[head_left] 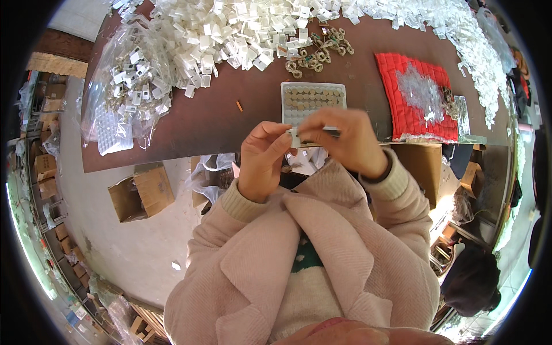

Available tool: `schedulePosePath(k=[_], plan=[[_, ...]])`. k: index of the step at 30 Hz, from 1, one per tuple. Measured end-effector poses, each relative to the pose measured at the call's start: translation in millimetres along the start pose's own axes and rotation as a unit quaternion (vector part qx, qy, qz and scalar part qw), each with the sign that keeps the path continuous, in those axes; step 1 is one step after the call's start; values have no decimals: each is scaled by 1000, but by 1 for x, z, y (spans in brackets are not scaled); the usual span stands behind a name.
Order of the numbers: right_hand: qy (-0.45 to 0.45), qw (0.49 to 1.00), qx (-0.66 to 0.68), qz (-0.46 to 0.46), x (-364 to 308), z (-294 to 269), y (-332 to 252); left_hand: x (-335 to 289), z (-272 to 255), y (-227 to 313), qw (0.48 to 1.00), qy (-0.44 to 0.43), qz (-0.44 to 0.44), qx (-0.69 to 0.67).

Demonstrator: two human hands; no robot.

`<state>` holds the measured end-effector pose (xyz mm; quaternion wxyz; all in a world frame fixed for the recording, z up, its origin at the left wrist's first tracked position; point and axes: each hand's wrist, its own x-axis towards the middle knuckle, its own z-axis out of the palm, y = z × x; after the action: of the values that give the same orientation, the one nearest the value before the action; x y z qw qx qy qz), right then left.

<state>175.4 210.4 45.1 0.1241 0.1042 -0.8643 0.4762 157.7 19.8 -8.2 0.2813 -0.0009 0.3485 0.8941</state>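
My left hand (263,156) pinches a small white plastic piece (294,138) between thumb and fingers, just off the table's front edge. Close against it on the other side is my right hand (343,138), fingers bent toward the piece and smeared by motion; whether they grip anything cannot be made out. Directly beyond both hands lies a pale tray (313,84) with rows of small round tan and grey discs (310,99). The hands hide part of its near edge.
On the brown table (218,123) are heaped white plastic pieces (230,34), bundled wires (319,54), clear pieces (480,69), a filled plastic bag (135,80), a small orange stick (240,106) and a red quilted cloth (394,106). A cardboard box (154,192) stands on the floor.
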Motion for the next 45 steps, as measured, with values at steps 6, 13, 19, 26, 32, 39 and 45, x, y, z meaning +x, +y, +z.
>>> schedulePosePath(k=[6,13,19,26,32,39,45], plan=[[96,970,-220,-49,80,-3,66,3,-3,16,994,5,-57,-90],[37,971,-231,-55,102,11,92,0,-13,23,995,29,-57,-71],[96,960,258,43,116,-12,85,-2,-13,26,997,42,-45,-50],[62,995,-58,53,115,0,94,-6,-14,30,998,46,-30,-23],[90,980,172,53,117,-5,82,-9,-14,33,998,55,-15,-10],[1,999,45,-1,100,5,32,-12,-9,38,994,74,48,68],[-44,994,-12,-97,44,18,-23,-4,-8,40,912,59,266,306]])
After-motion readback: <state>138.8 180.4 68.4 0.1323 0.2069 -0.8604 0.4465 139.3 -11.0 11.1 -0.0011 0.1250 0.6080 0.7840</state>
